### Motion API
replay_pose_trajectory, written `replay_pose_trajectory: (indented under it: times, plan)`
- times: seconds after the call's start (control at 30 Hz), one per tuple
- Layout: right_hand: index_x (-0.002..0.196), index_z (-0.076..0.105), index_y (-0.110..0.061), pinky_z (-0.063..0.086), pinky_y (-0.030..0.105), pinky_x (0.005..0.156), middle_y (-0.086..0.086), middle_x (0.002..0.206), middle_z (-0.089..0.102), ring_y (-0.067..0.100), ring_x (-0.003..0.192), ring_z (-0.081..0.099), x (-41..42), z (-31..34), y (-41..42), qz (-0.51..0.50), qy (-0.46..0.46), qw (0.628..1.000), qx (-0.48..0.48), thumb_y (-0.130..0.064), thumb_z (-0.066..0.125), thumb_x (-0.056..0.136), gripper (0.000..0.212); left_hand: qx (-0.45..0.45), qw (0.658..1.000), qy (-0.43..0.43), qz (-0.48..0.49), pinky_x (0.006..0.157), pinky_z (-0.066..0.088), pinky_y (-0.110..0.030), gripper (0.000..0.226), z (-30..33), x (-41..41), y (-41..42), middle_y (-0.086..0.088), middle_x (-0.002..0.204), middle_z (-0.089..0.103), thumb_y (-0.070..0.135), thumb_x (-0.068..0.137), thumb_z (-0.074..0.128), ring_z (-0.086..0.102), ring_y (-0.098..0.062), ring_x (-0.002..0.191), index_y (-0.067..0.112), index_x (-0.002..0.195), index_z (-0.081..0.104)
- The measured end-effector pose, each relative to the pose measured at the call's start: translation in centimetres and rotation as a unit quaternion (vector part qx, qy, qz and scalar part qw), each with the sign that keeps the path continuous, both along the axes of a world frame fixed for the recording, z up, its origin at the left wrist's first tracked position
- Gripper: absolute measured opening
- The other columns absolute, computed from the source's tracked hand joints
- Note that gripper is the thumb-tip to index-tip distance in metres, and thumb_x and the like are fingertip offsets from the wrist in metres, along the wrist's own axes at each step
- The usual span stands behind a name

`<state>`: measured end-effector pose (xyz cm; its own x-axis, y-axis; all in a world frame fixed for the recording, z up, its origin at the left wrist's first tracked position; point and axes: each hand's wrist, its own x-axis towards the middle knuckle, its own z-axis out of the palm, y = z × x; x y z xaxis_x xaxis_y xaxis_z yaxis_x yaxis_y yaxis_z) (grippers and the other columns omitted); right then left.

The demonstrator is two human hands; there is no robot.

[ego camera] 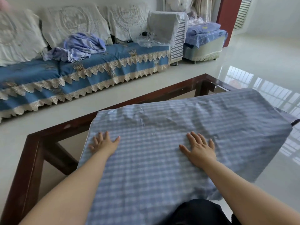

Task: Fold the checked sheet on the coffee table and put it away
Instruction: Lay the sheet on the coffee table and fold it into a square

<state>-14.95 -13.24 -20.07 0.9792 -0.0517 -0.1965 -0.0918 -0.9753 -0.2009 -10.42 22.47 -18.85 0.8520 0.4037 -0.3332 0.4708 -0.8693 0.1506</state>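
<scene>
Smoothing step: left hand (103, 144) and right hand (200, 148) lie flat, fingers apart, gripping nothing, on the checked sheet (162, 159) spread over the tabletop (211, 80); next likely needs pinching an edge to fold.

Soft, even daylight fills the room. Window panes mirror as bright glare on the glossy floor (267, 95) at the right. The sheet (178, 143) looks smeared by motion blur, its checks streaked. Faint shadows sit under both palms. Wide-angle distortion bends the sofa (81, 70) and the surface's edges (32, 159).
</scene>
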Motion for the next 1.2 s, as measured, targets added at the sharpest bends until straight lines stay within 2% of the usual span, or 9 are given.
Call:
replay_pose_trajectory:
  times: [0.1,0.17,0.23,0.37,0.67,0.83,1.0,1.1,1.2]
  plan:
    - [0.151,0.01,-0.036,0.0,0.055,0.116,-0.011,0.16,0.003,0.017,0.148,-0.002,1.4,0.5,1.1,-0.021,0.009,1.0,-0.012,-0.067,0.023,0.09,0.069,0.001,0.999,0.02,-0.041,0.112,0.001,-0.063,0.062,0.7,1.9,1.0,0.004,0.159,-0.02,0.06,0.096,0.023,-0.016,-0.033,0.146,0.043,0.15,-0.003]
    - [0.15,0.01,-0.039,-0.001,0.06,0.114,-0.012,0.16,0.001,0.021,0.148,-0.005,3.1,1.1,2.1,-0.006,0.029,1.0,-0.008,-0.058,0.027,0.093,0.062,0.002,0.988,-0.004,-0.156,0.114,0.002,-0.061,0.057,1.0,3.4,-0.3,0.008,0.159,-0.02,0.032,0.1,0.025,-0.017,-0.027,0.147,0.043,0.151,0.0]
    - [0.149,0.008,-0.042,-0.003,0.061,0.114,-0.013,0.16,-0.005,0.023,0.148,-0.009,4.8,1.3,3.6,0.048,0.043,0.998,-0.012,-0.054,0.026,0.095,0.059,-0.002,0.965,-0.024,-0.262,0.116,-0.001,-0.055,0.058,0.8,4.6,-2.8,0.007,0.16,-0.016,0.021,0.1,0.024,-0.015,-0.019,0.147,0.036,0.152,0.004]
    - [0.148,0.0,-0.047,-0.01,0.063,0.112,-0.014,0.16,-0.009,0.025,0.147,-0.015,7.1,0.4,6.4,0.106,0.038,0.993,-0.017,-0.066,0.018,0.092,0.063,0.007,0.959,-0.032,-0.281,0.114,-0.011,-0.052,0.06,-0.9,6.9,-4.5,0.011,0.157,-0.022,0.056,0.099,0.015,-0.021,-0.019,0.146,0.037,0.152,-0.005]
    - [0.147,-0.005,-0.048,-0.014,0.062,0.111,-0.015,0.159,-0.011,0.021,0.146,-0.018,7.6,-1.0,6.8,0.094,0.008,0.995,-0.036,-0.071,0.01,0.089,0.064,0.027,0.996,-0.031,-0.077,0.11,-0.01,-0.062,0.083,-1.4,12.0,0.5,0.002,0.159,-0.022,0.075,0.087,0.007,-0.024,-0.027,0.145,0.025,0.152,-0.008]
    - [0.146,-0.007,-0.049,-0.015,0.063,0.11,-0.014,0.159,-0.011,0.021,0.146,-0.019,7.5,-0.9,6.6,0.092,0.014,0.995,-0.028,-0.073,0.007,0.087,0.065,-0.012,0.994,-0.061,0.085,0.116,-0.002,-0.054,0.102,-0.9,11.0,1.8,-0.009,0.161,-0.011,0.082,0.081,0.025,-0.009,-0.03,0.148,0.015,0.153,-0.002]
    - [0.146,-0.007,-0.049,-0.015,0.063,0.11,-0.014,0.159,-0.011,0.021,0.146,-0.019,7.5,-0.7,6.7,0.093,0.013,0.995,-0.027,-0.073,0.007,0.087,0.065,-0.073,0.978,-0.13,0.148,0.108,0.026,-0.05,0.071,1.0,12.6,5.9,-0.014,0.149,0.034,0.06,0.094,0.031,0.028,-0.035,0.136,0.009,0.144,0.033]
    - [0.146,-0.007,-0.049,-0.016,0.062,0.111,-0.014,0.159,-0.011,0.021,0.146,-0.019,7.4,-0.8,6.7,0.092,0.007,0.995,-0.026,-0.073,0.006,0.087,0.065,-0.136,0.962,-0.152,0.183,0.107,0.031,-0.044,0.065,1.8,14.5,7.4,-0.022,0.144,0.041,0.051,0.098,0.033,0.037,-0.041,0.131,0.002,0.14,0.041]
    - [0.146,-0.007,-0.048,-0.015,0.062,0.111,-0.014,0.159,-0.011,0.021,0.146,-0.019,7.3,-0.8,6.7,0.089,0.004,0.996,-0.029,-0.073,0.006,0.087,0.065,-0.236,0.924,-0.18,0.239,0.106,0.034,-0.039,0.069,2.4,15.5,7.4,-0.022,0.146,0.039,0.046,0.095,0.048,0.041,-0.038,0.132,-0.006,0.14,0.037]
